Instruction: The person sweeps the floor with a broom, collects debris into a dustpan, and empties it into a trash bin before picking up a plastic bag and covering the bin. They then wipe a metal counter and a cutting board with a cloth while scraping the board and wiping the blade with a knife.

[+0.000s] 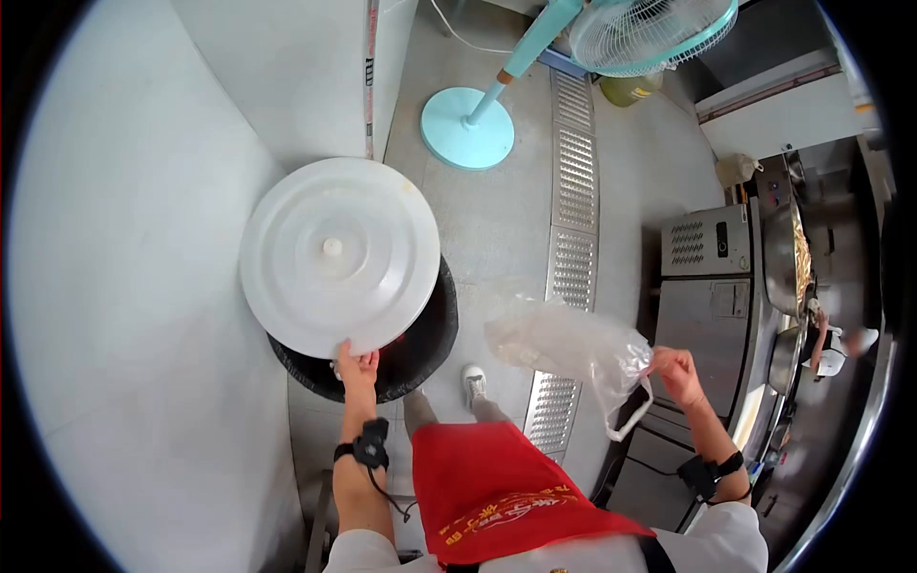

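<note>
The round white lid (339, 256) is the biggest thing before me: my left hand (356, 366) grips its near rim, fingers clenched on the edge, holding it raised and tilted over the black-lined bin (420, 346) that stands against the wall. The bin's mouth shows only at its near and right side, so I judge it just opened. My right hand (674, 372) pinches a crumpled clear plastic bag (573, 346), hanging over the floor drain grate (564, 286), well apart from the bin; it is not yet in.
</note>
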A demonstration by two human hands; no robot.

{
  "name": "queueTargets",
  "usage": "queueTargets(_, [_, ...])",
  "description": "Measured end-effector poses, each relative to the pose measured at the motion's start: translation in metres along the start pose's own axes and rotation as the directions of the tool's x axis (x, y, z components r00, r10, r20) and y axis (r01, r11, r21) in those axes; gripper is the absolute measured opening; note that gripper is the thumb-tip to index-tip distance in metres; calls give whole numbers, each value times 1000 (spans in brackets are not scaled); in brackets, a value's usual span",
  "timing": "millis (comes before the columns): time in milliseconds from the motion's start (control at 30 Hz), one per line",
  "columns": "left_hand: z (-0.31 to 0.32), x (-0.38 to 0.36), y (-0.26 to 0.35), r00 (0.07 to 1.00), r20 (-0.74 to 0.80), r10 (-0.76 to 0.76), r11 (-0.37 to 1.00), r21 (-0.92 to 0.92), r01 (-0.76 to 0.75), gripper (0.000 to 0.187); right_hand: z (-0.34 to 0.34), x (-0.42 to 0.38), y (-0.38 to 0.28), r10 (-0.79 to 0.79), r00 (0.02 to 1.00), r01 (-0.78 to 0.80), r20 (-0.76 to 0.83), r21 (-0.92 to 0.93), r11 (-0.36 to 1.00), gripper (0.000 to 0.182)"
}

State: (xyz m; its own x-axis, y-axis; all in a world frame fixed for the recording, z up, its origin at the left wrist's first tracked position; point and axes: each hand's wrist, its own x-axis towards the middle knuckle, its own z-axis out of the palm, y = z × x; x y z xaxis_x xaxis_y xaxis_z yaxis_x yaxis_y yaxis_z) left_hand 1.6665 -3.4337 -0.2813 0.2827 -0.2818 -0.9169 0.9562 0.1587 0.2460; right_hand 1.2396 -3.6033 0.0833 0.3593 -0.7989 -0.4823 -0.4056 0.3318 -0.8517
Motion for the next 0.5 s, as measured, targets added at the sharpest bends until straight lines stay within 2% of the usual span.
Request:
queueTargets(67, [14, -42, 23, 983, 180, 38, 999, -28, -34, 43, 3, 2, -8, 16, 994, -42, 107, 242, 969, 34])
queueTargets(100, [30, -64, 42, 977, 199, 74, 997, -26, -71, 41, 3, 3, -15, 16, 984, -77, 175, 348, 935, 37])
queueTargets(133, [50, -83, 62, 969, 220, 111, 994, -26, -108, 39, 11, 6, -26, -11, 980, -62, 198, 359, 931, 43])
queueTargets(233, [99, -105, 117, 920, 320, 226, 973, -41, -225, 38, 31, 13, -46, -148, 942, -45, 300, 551, 833, 45])
queueTargets(267, [113, -109, 134, 919, 310, 244, 970, -70, -234, 37, 37, 15, -48, -192, 935, -37, 299, 619, 785, 44])
queueTargets(367, [135, -128, 163, 913, 299, 275, 961, -122, -250, 33, 74, 29, -69, -284, 901, 7, 328, 644, 765, 38])
queueTargets(433, [137, -145, 174, 905, 323, 278, 961, -102, -259, 31, 105, 41, -73, -269, 936, 37, 226, 696, 717, 33])
queueTargets(500, [127, -153, 179, 911, 310, 271, 962, -126, -243, 29, 131, 63, -69, -287, 923, 54, 257, 651, 757, 26])
